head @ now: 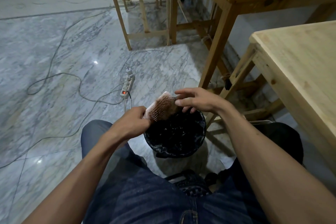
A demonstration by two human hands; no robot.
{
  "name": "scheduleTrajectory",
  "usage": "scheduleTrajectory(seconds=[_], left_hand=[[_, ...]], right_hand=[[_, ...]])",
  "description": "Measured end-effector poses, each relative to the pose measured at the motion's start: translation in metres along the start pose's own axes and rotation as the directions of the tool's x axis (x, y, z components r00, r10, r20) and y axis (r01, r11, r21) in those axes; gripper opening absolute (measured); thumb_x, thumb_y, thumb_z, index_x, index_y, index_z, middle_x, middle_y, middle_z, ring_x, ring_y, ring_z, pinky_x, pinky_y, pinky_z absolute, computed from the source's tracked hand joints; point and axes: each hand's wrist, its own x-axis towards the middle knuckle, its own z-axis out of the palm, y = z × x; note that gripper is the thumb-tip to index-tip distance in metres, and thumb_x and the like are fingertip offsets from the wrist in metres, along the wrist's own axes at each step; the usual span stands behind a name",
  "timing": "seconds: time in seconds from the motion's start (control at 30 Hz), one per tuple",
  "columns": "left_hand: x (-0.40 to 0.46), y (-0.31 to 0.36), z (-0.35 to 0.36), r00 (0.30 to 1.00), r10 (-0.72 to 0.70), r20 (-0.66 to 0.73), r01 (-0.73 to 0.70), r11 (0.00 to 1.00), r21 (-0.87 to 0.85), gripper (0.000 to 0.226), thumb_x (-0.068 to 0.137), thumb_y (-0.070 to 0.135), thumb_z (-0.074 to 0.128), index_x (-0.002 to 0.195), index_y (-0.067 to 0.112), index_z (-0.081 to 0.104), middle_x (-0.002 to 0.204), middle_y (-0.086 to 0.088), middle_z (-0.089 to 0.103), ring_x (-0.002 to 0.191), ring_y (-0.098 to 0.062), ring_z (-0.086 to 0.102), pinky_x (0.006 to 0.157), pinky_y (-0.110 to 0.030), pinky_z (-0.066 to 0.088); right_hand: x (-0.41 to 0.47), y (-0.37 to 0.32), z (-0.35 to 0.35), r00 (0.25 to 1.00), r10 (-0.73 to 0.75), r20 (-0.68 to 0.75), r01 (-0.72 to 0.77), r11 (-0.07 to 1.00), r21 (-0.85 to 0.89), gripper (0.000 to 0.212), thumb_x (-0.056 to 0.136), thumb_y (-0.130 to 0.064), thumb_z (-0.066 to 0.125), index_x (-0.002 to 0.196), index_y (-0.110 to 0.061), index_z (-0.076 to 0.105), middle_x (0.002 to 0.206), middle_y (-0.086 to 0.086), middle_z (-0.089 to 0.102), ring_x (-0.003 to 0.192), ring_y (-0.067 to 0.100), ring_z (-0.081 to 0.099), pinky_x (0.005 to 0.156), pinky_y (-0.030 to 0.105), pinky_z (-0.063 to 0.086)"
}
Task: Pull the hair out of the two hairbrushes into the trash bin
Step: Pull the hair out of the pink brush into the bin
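Marble floor (pixel 54 45), cables trailing across it. Wooden worktop (pixel 300 63) at right, bare. Trash bin (pixel 175 132) with black liner between the knees, on the floor. Power strip (pixel 127 85) beyond, red switch lit. Left hand (pixel 135 121) clenched round handle of pink hairbrush (pixel 160 106), held tilted over the bin's far rim. Right hand (pixel 197 102) at brush head, fingers spread, fingertips on brown hair clump (pixel 171 108) in bristles; pinched or not, cannot tell.
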Motion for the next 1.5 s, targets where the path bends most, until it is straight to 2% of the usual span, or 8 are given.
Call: scheduleTrajectory(seconds=[0.17, 0.47, 0.6, 0.7, 0.83, 1.03, 1.33, 1.5], left_hand=[[-0.001, -0.002, 0.000, 1.000, -0.015, 0.001, 0.015, 1.000, -0.022, 0.018, 0.087, 0.021, 0.060, 0.087, 0.003, 0.064, 0.070, -0.005, 0.055, 0.063, -0.021, 0.046, 0.059, -0.033, 0.031], [-0.006, 0.006, -0.008, 1.000, -0.002, -0.014, 0.003, 0.997, 0.083, 0.018, 0.086, 0.018, 0.064, 0.090, 0.000, 0.066, 0.070, -0.007, 0.056, 0.064, -0.023, 0.049, 0.058, -0.033, 0.031], [-0.010, 0.007, -0.008, 0.999, -0.015, -0.030, 0.018, 0.993, 0.120, 0.017, 0.085, 0.015, 0.061, 0.081, -0.002, 0.060, 0.063, -0.006, 0.051, 0.057, -0.021, 0.044, 0.051, -0.032, 0.026], [-0.010, 0.005, -0.006, 0.998, -0.036, -0.051, 0.042, 0.994, 0.103, 0.022, 0.088, 0.019, 0.059, 0.071, 0.005, 0.053, 0.058, -0.003, 0.048, 0.052, -0.019, 0.040, 0.049, -0.032, 0.023], [-0.009, 0.006, 0.002, 0.998, -0.043, -0.035, 0.046, 0.995, 0.085, 0.023, 0.087, 0.016, 0.058, 0.078, -0.005, 0.057, 0.061, -0.007, 0.047, 0.053, -0.020, 0.036, 0.049, -0.032, 0.021], [-0.009, 0.013, 0.009, 0.999, -0.022, -0.034, 0.024, 0.997, 0.077, 0.023, 0.088, 0.018, 0.059, 0.080, -0.004, 0.059, 0.063, -0.008, 0.049, 0.056, -0.023, 0.041, 0.051, -0.033, 0.024], [-0.018, 0.017, 0.007, 0.996, -0.004, -0.094, 0.016, 0.993, 0.121, 0.021, 0.087, 0.015, 0.059, 0.073, -0.001, 0.054, 0.059, -0.005, 0.046, 0.052, -0.020, 0.038, 0.048, -0.032, 0.023], [-0.020, 0.013, 0.005, 0.992, -0.013, -0.122, 0.029, 0.991, 0.127, 0.023, 0.087, 0.016, 0.059, 0.078, -0.006, 0.058, 0.061, -0.007, 0.048, 0.055, -0.021, 0.038, 0.051, -0.033, 0.024]], right_hand=[[0.007, 0.004, 0.012, 0.979, -0.046, -0.197, 0.007, 0.981, -0.195, 0.009, 0.085, -0.028, 0.083, 0.089, -0.020, 0.082, 0.074, 0.002, 0.075, 0.067, 0.011, 0.066, 0.073, 0.032, 0.054], [0.019, 0.027, 0.007, 0.804, 0.132, -0.580, -0.212, 0.975, -0.072, 0.012, 0.082, -0.024, 0.086, 0.088, -0.014, 0.085, 0.070, -0.001, 0.077, 0.064, 0.011, 0.069, 0.073, 0.028, 0.061], [0.018, 0.034, 0.017, 0.864, 0.213, -0.456, -0.287, 0.953, -0.099, 0.007, 0.087, -0.019, 0.082, 0.093, -0.015, 0.083, 0.089, 0.005, 0.079, 0.073, 0.017, 0.076, 0.083, 0.038, 0.064], [0.008, 0.029, 0.018, 0.965, 0.225, -0.136, -0.243, 0.960, -0.141, 0.041, 0.092, -0.012, 0.071, 0.129, -0.031, 0.068, 0.112, 0.000, 0.069, 0.085, 0.020, 0.077, 0.080, 0.036, 0.064], [0.002, 0.021, 0.012, 0.989, 0.146, -0.001, -0.145, 0.985, 0.095, 0.049, 0.091, -0.017, 0.071, 0.137, -0.030, 0.063, 0.119, 0.000, 0.069, 0.086, 0.014, 0.069, 0.066, 0.028, 0.055], [0.000, 0.022, 0.015, 0.984, 0.036, -0.175, -0.051, 0.995, -0.085, 0.008, 0.086, -0.030, 0.082, 0.089, -0.023, 0.082, 0.056, -0.013, 0.067, 0.052, -0.001, 0.057, 0.051, 0.013, 0.044], [0.012, 0.029, 0.009, 0.814, 0.134, -0.566, -0.182, 0.983, -0.030, 0.013, 0.083, -0.026, 0.085, 0.083, -0.013, 0.084, 0.065, -0.005, 0.074, 0.056, 0.004, 0.064, 0.065, 0.025, 0.055], [0.009, 0.031, -0.002, 0.835, 0.199, -0.514, -0.218, 0.976, 0.024, 0.016, 0.089, -0.022, 0.080, 0.097, -0.009, 0.082, 0.079, 0.004, 0.079, 0.063, 0.008, 0.070, 0.074, 0.030, 0.064]])
